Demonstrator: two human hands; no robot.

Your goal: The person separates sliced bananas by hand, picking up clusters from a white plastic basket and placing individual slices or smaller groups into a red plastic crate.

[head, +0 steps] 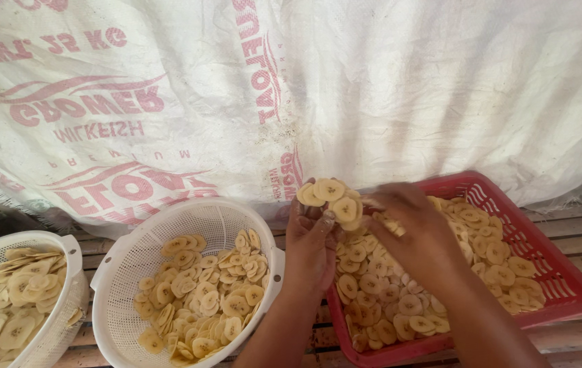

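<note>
Holding a small stack of banana slices (332, 197) pinched above the red basket (563, 286) at centre frame, the left hand (310, 249) gripped while the right hand (410, 235) picked slices apart, seemingly mid-sorting beside the white basket (124, 272).

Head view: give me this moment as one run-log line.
left hand: holds stack of banana slices | right hand: touching stack | below: red basket of slices | beside: white colander, part-filled

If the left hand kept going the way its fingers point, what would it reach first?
The left hand points up and away, already holding a stack of banana slices. Beyond that, the first thing looks to be the white printed sack sheet hanging behind, though depth is unclear.
</note>
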